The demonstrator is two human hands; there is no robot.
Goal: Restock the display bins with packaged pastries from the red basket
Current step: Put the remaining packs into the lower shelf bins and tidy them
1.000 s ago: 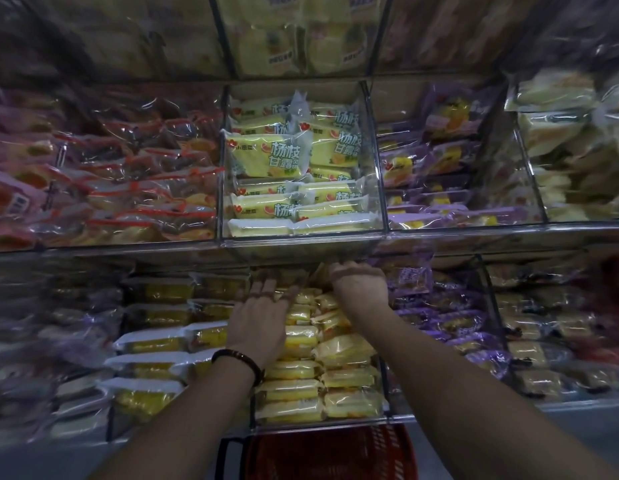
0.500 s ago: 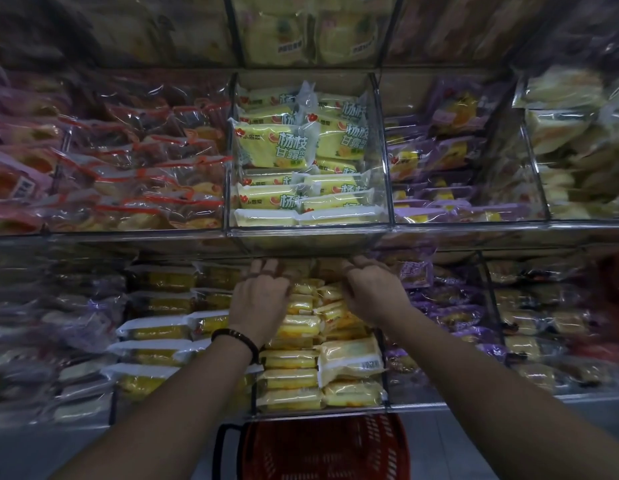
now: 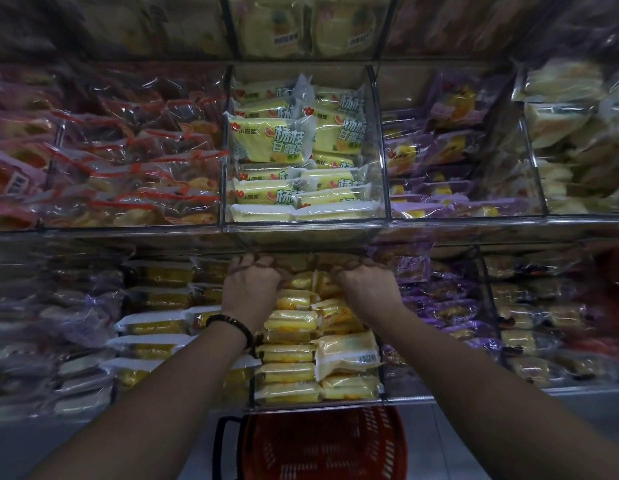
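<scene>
Both my hands reach into the lower middle display bin (image 3: 318,404), which is stacked with yellow packaged pastries (image 3: 287,372). My left hand (image 3: 251,289), with a dark bead bracelet at the wrist, curls its fingers over packs at the back left of the stack. At the back right, my right hand (image 3: 367,289) curls over packs in the same way. The shelf edge above hides the fingertips of both. One larger yellow pack (image 3: 348,351) lies tilted on the front right of the stack. The red basket (image 3: 322,445) stands on the floor below the bin.
Right above my hands sits an upper clear bin (image 3: 377,216) of yellow-green packs. Red-wrapped packs (image 3: 128,174) fill the upper left, purple ones (image 3: 450,157) the upper right. Lower side bins hold white-and-yellow packs (image 3: 152,327) and purple packs (image 3: 446,306).
Both hands have slid a little deeper toward the back of the lower bin and their fingers have curled over the packs. The big front-right pack has tilted.
</scene>
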